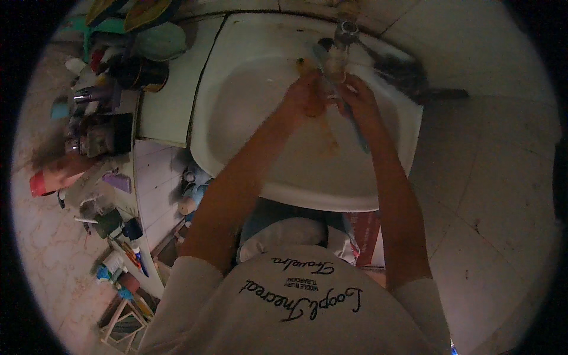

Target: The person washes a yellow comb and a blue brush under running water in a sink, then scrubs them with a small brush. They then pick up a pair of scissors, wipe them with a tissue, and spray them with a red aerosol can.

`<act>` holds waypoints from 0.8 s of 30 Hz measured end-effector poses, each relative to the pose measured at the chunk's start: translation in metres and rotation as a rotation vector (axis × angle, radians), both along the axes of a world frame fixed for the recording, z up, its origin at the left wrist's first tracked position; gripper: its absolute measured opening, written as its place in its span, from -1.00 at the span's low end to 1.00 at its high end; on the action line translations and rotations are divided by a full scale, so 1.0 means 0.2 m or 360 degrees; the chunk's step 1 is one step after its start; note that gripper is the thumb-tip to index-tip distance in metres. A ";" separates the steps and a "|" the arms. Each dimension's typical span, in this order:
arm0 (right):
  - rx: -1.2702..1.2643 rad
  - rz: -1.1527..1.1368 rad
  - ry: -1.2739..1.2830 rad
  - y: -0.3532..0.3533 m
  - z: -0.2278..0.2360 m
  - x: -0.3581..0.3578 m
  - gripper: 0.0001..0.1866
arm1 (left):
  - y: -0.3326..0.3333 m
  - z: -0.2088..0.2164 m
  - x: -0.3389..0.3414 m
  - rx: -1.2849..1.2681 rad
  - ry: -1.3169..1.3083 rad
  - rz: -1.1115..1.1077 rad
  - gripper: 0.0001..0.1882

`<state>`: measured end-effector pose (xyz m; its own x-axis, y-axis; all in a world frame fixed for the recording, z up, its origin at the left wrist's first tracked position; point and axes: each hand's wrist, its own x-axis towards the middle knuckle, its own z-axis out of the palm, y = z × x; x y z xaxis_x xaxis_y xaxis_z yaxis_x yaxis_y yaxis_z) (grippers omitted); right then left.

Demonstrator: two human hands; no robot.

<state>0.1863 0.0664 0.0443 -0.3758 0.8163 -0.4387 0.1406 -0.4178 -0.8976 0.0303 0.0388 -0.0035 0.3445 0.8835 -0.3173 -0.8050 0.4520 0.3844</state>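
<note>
White sink (pixel 242 112) beneath; left hand (pixel 306 94) beside right hand (pixel 361 99).

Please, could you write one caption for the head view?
Left hand and right hand close together over a white washbasin, near its metal tap.

The sink (pixel 319 201) is right in front of the person, and the tap (pixel 348 31) is at its back edge, a bit right of the middle. The left grip (pixel 307 92) and the right grip (pixel 358 97) are over the sink, near the tap. A thin stick (pixel 329 136) pokes out of the left grip toward the front edge. A long stick (pixel 362 137) runs beside the right grip. A bundle (pixel 399 70) is by the sink's back right corner. The desk (pixel 171 97) is left of the sink. By the desk's back left corner is a bowl (pixel 163 40), with a tub (pixel 148 76) in front of it. A bottle (pixel 93 94) is farther left. A box (pixel 367 234) is below the sink's front edge, toward the right.
</note>
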 end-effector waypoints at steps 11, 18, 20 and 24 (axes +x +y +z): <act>0.0848 0.0332 -0.0964 -0.46 0.16 0.21 -0.47 | -0.04 0.09 0.21 -0.0378 -0.0069 0.0097 -0.07; 0.0550 0.0400 -0.0930 -0.35 0.19 0.09 -0.54 | -0.06 0.20 0.22 -0.0404 -0.0103 0.0301 -0.17; 0.0673 0.0346 -0.0768 -0.42 0.17 0.10 -0.56 | -0.09 -0.06 0.13 0.0109 -0.0577 0.0058 -0.22; 0.0608 0.0308 -0.0935 -0.27 0.17 0.07 -0.57 | -0.18 -0.08 0.34 -0.0582 -0.0829 0.0123 -0.19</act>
